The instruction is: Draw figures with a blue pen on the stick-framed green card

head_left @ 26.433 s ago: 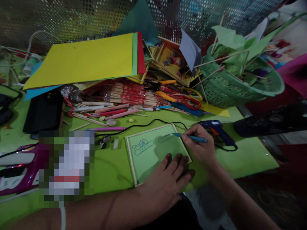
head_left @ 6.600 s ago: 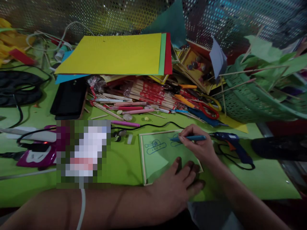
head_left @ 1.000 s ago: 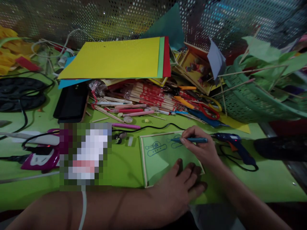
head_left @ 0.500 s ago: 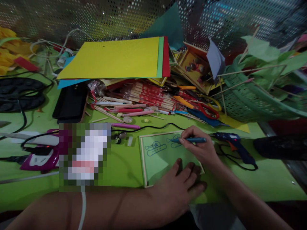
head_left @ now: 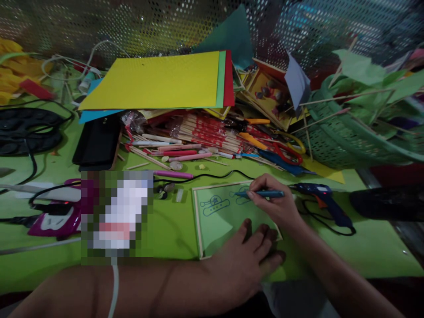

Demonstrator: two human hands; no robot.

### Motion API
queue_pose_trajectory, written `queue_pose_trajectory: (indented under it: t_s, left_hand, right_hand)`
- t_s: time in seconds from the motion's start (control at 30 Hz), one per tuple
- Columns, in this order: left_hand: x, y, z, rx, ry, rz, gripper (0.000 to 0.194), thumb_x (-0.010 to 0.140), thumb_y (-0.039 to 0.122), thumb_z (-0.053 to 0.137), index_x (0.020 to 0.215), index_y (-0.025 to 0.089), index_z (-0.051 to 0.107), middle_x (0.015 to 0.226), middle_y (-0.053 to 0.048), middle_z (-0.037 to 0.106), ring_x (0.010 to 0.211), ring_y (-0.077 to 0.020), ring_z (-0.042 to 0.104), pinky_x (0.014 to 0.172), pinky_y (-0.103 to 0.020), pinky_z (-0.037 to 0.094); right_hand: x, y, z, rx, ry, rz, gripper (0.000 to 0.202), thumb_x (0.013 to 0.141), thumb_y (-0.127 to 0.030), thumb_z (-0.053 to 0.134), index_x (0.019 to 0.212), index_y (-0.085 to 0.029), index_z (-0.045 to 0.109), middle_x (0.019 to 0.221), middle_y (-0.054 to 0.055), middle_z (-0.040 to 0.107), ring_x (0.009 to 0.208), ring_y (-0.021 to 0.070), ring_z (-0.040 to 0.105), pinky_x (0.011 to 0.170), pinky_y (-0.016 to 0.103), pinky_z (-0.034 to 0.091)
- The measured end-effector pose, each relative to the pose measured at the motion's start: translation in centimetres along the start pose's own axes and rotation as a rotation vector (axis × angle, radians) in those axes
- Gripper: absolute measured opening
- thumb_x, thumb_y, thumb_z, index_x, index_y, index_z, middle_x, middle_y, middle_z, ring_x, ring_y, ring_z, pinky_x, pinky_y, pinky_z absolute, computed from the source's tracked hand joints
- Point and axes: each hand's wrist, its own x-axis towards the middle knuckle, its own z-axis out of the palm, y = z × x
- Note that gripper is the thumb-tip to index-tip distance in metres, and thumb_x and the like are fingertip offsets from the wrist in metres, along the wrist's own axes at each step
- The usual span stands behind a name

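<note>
A blue felt-tip pen [head_left: 265, 193] is gripped in my right hand [head_left: 276, 203], its tip touching the green card [head_left: 218, 232] near a drawn outline. Thin wooden sticks [head_left: 198, 225] edge the card on the sides that show. At the card's left, a finished-looking blue drawing [head_left: 215, 205] shows a tank shape with a star; a second, similar outline is partly hidden by my right hand. My left hand [head_left: 245, 256] lies spread over the card's lower right part, fingers apart and holding nothing.
A glue gun [head_left: 326, 203] with a cord lies right of the card. Behind are felt pens [head_left: 190, 157], bundled sticks [head_left: 205, 134], scissors [head_left: 288, 152] and stacked coloured paper [head_left: 155, 81]. A green basket [head_left: 344, 132] stands at right, a purple power strip [head_left: 59, 216] at left.
</note>
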Motion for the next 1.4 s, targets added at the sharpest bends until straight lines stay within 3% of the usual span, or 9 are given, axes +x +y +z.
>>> queue_pose_trajectory:
  t_s: [0.17,0.3,0.4,0.5,0.7,0.93,1.4]
  left_hand:
    - [0.0,0.0,-0.1,-0.006,0.005,0.001,0.065,0.097,0.048,0.057,0.154,0.019,0.044,0.159,-0.015,0.044,0.146,-0.0325,0.039,0.118,-0.054,0.027]
    - [0.0,-0.2,-0.5,-0.007,-0.021,0.013,0.069,0.096,0.049,0.06,0.155,0.019,0.041,0.163,-0.016,0.039,0.147,-0.0337,0.037,0.118,-0.055,0.028]
    - [0.0,-0.3,-0.6,-0.008,-0.043,0.013,0.068,0.097,0.048,0.057,0.156,0.019,0.039,0.164,-0.015,0.036,0.149,-0.0337,0.035,0.118,-0.055,0.027]
    - [-0.1,-0.3,-0.5,-0.016,-0.033,0.008,0.069,0.097,0.049,0.057,0.156,0.02,0.038,0.164,-0.015,0.036,0.149,-0.0342,0.034,0.119,-0.055,0.025]
    - [0.0,-0.3,-0.7,-0.018,-0.036,0.01,0.068,0.097,0.05,0.056,0.156,0.02,0.04,0.16,-0.013,0.043,0.149,-0.0326,0.034,0.119,-0.053,0.026]
    - [0.1,-0.4,-0.8,-0.012,-0.04,0.012,0.071,0.097,0.053,0.057,0.157,0.02,0.038,0.162,-0.013,0.041,0.15,-0.0324,0.034,0.119,-0.053,0.026]
    - [0.1,-0.2,-0.8,-0.001,-0.052,0.004,0.068,0.097,0.052,0.056,0.156,0.021,0.04,0.159,-0.011,0.045,0.149,-0.0315,0.034,0.119,-0.052,0.024]
  right_hand:
    - [-0.2,-0.4,-0.6,0.083,0.132,-0.012,0.014,0.089,-0.032,0.074,0.086,-0.024,0.064,0.082,0.001,0.063,0.069,0.0167,0.057,0.062,0.03,0.047]
    - [-0.6,-0.6,-1.6,0.248,0.255,0.039,0.016,0.091,-0.037,0.075,0.094,-0.025,0.066,0.081,0.001,0.063,0.064,0.015,0.057,0.055,0.027,0.045]
    - [-1.3,-0.4,-2.2,0.338,0.226,0.101,0.014,0.091,-0.036,0.076,0.094,-0.025,0.068,0.074,0.0,0.062,0.064,0.015,0.059,0.053,0.025,0.044]
    - [-2.1,0.2,-2.5,0.395,0.167,0.163,0.017,0.086,-0.037,0.081,0.094,-0.025,0.071,0.079,0.001,0.067,0.067,0.015,0.062,0.056,0.024,0.047]
    - [-2.8,1.6,-2.3,0.347,0.107,0.242,0.024,0.079,-0.039,0.085,0.088,-0.022,0.07,0.07,0.0,0.065,0.057,0.0139,0.057,0.05,0.024,0.044]
    - [-2.9,1.0,-2.1,0.182,0.068,0.165,0.022,0.085,-0.037,0.079,0.081,-0.022,0.063,0.068,-0.001,0.063,0.052,0.0116,0.051,0.048,0.024,0.041]
    - [-2.8,0.6,-1.8,0.119,0.039,0.128,0.022,0.086,-0.038,0.077,0.08,-0.023,0.063,0.07,0.0,0.064,0.057,0.0148,0.056,0.052,0.026,0.044]
